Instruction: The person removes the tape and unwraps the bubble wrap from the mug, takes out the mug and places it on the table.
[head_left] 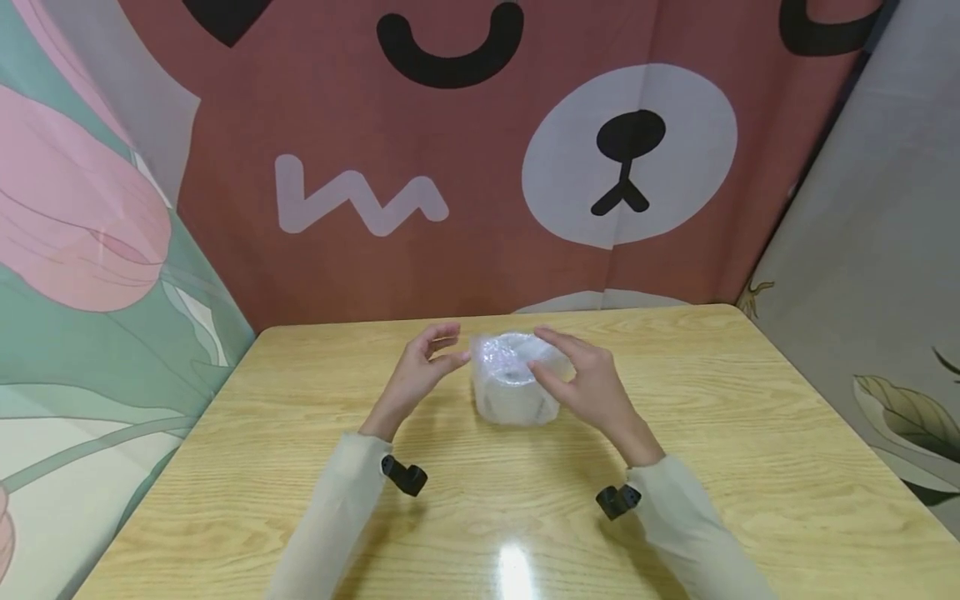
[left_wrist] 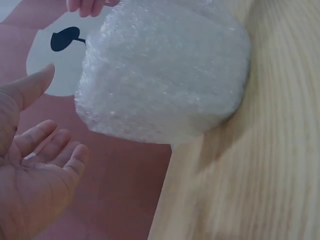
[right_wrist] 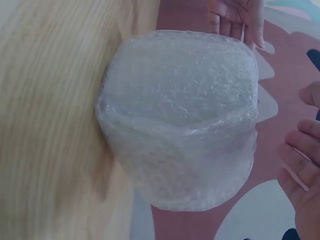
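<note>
A rounded, squat bundle in clear bubble wrap [head_left: 517,402] stands on the table near its far edge; what is inside is hidden. To its left, the left hand [head_left: 426,364] is raised with relaxed, spread fingers and holds nothing. Thumb and fingers of the right hand [head_left: 587,377] are parted over the bundle's right side in the head view. In the left wrist view the left hand [left_wrist: 37,170] is apart from the wrap [left_wrist: 165,75]. A gap also separates the right hand [right_wrist: 305,160] from the wrap [right_wrist: 180,90] in the right wrist view.
The bundle stands on a light wood-grain table [head_left: 480,500]. Close behind the table's far edge hangs a reddish-brown cloth [head_left: 465,275] with a bear face. Patterned cloths hang at the left [head_left: 90,333] and right [head_left: 862,292]. Each sleeve cuff carries a small black camera.
</note>
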